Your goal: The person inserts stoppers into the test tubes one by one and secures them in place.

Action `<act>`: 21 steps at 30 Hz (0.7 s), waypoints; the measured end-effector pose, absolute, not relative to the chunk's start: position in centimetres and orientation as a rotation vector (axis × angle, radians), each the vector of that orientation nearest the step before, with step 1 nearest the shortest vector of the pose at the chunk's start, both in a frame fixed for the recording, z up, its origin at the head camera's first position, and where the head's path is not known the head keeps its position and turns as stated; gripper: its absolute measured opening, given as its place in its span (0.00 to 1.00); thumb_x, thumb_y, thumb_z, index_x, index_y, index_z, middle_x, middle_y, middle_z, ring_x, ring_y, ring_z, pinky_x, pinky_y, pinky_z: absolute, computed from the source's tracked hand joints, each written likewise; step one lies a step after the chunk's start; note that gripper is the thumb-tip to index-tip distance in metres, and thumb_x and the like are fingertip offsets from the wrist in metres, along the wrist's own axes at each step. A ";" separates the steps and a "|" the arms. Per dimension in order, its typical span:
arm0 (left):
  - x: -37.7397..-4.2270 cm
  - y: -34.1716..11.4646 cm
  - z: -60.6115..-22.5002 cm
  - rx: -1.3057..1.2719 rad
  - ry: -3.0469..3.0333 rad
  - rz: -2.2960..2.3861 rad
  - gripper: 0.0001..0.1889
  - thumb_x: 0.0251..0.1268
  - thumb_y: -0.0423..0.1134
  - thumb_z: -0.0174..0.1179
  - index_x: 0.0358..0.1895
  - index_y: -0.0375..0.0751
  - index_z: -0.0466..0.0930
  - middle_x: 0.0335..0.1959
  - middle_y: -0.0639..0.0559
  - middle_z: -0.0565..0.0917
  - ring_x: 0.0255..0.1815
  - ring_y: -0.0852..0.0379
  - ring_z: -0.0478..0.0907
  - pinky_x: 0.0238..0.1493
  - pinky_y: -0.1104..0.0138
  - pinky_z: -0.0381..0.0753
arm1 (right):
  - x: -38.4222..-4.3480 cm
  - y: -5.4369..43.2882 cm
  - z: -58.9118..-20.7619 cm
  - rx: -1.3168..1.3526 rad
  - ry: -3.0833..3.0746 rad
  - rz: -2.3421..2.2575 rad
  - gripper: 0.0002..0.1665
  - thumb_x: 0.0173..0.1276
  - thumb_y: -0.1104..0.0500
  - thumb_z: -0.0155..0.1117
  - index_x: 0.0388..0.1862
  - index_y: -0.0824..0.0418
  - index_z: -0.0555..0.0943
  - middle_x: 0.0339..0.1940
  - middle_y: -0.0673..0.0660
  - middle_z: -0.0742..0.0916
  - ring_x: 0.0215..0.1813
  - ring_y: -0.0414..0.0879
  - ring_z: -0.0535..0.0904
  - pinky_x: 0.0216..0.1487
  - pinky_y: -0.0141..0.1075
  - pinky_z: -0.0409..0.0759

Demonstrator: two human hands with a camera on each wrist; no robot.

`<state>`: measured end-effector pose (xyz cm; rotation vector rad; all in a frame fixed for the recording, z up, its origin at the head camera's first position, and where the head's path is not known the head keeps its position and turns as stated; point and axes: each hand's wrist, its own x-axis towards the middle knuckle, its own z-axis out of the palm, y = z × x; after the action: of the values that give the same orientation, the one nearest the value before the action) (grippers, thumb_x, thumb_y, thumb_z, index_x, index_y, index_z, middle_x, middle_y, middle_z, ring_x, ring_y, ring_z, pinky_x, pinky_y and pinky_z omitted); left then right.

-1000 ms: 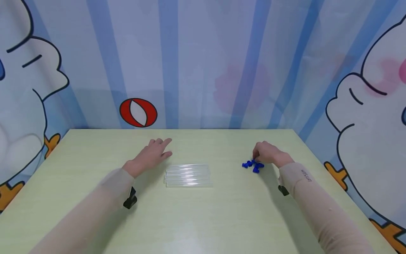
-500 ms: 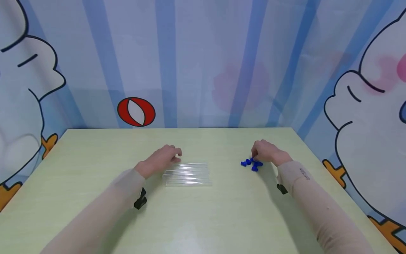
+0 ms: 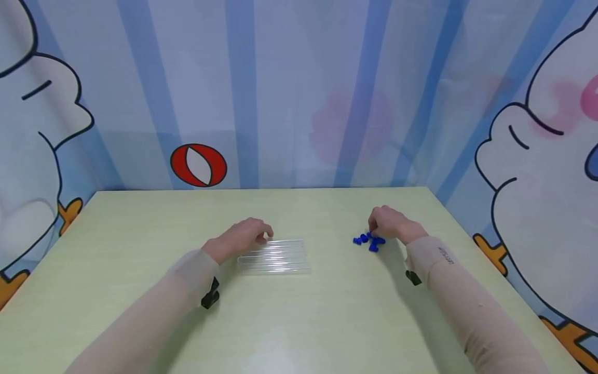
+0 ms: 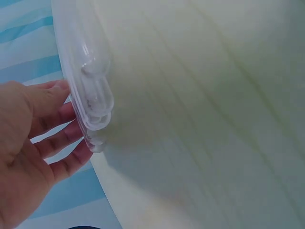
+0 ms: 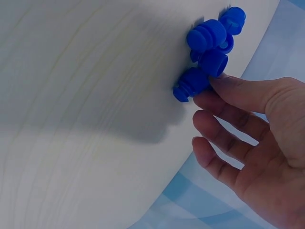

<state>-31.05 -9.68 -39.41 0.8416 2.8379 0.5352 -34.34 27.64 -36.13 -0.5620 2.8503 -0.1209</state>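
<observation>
Left hand touches clear tubes at their far left corner on tabletop; can't tell if grip is closed. Right hand pinches blue cap among other caps.

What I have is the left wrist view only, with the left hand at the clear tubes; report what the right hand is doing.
Observer: The right hand has its fingers pinching one of several blue pieces, which the right wrist view shows up close.
Operator: Now tell me where those pieces sit relative to the tubes.
Observer: The head view shows them bunched on the table to the right of the clear tubes, with bare tabletop between.
</observation>
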 end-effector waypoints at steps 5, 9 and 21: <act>-30.8 -9.6 -39.5 0.845 2.836 0.533 0.16 0.66 0.29 0.58 0.55 0.41 0.81 0.48 0.46 0.84 0.43 0.54 0.76 0.56 0.59 0.78 | -34.4 27.5 -36.2 -0.552 2.846 -0.122 0.07 0.64 0.66 0.62 0.29 0.60 0.86 0.27 0.54 0.86 0.29 0.44 0.76 0.34 0.36 0.76; -30.8 -9.5 -39.6 0.839 2.835 0.517 0.18 0.66 0.27 0.56 0.58 0.41 0.78 0.46 0.46 0.83 0.42 0.54 0.73 0.55 0.60 0.78 | -34.4 27.4 -36.2 -0.541 2.842 -0.127 0.07 0.64 0.66 0.62 0.29 0.59 0.86 0.27 0.53 0.85 0.29 0.44 0.75 0.34 0.35 0.75; -31.0 -9.7 -39.3 0.916 2.900 0.419 0.27 0.63 0.24 0.56 0.67 0.40 0.71 0.43 0.44 0.78 0.38 0.54 0.70 0.46 0.63 0.75 | -34.2 27.9 -36.1 -0.548 2.836 -0.123 0.06 0.65 0.65 0.63 0.38 0.64 0.86 0.35 0.57 0.87 0.36 0.47 0.81 0.44 0.43 0.82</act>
<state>-30.98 -9.72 -39.29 0.9158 2.9005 0.4186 -34.22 27.86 -36.07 -0.5480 2.8363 -0.1228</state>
